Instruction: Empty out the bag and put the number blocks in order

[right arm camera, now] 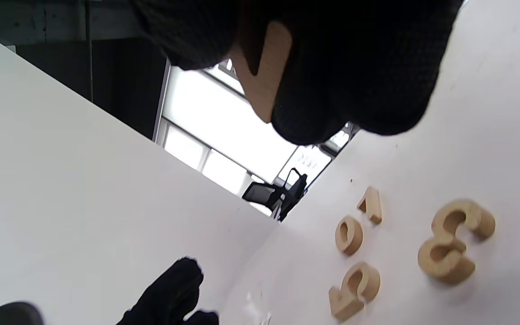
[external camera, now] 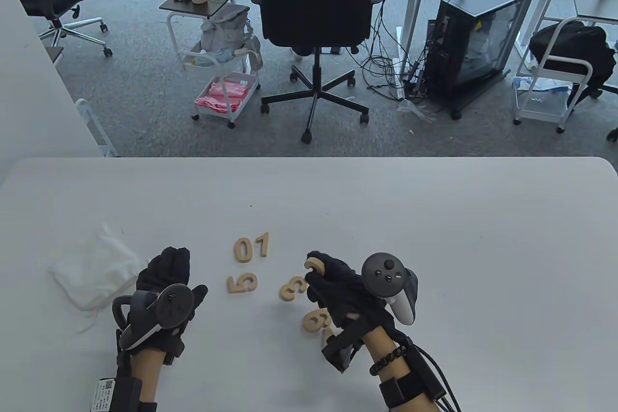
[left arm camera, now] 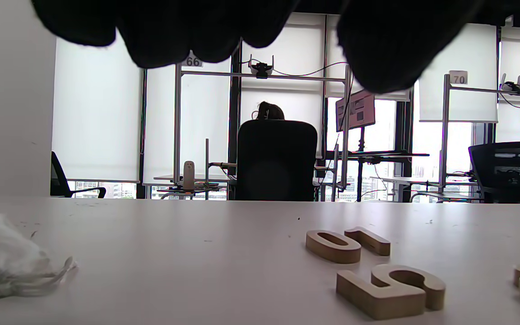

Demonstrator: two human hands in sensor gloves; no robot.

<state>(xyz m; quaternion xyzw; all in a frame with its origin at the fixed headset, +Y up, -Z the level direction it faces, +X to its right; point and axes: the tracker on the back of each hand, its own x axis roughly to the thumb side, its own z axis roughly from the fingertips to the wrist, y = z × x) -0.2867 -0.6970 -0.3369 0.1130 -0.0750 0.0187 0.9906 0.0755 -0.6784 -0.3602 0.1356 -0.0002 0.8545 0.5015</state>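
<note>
Wooden number blocks lie on the white table [external camera: 434, 219]. The 0 [external camera: 243, 248] and the 1 [external camera: 262, 244] stand side by side. The 5 [external camera: 242, 283], the 3 [external camera: 292, 288] and a 6 or 9 [external camera: 316, 320] lie nearer me. My right hand [external camera: 321, 267] pinches another wooden block [external camera: 314, 265], shown close in the right wrist view [right arm camera: 264, 67]; its digit is hidden. Another block [external camera: 328, 333] peeks from under that wrist. My left hand [external camera: 169, 267] rests flat and empty on the table. The white bag [external camera: 94, 272] lies crumpled to its left.
The left wrist view shows the bag [left arm camera: 2, 257], the 0 [left arm camera: 332, 246], the 1 [left arm camera: 368, 240] and the 5 [left arm camera: 391, 289]. A black office chair [external camera: 316, 6] stands beyond the table's far edge.
</note>
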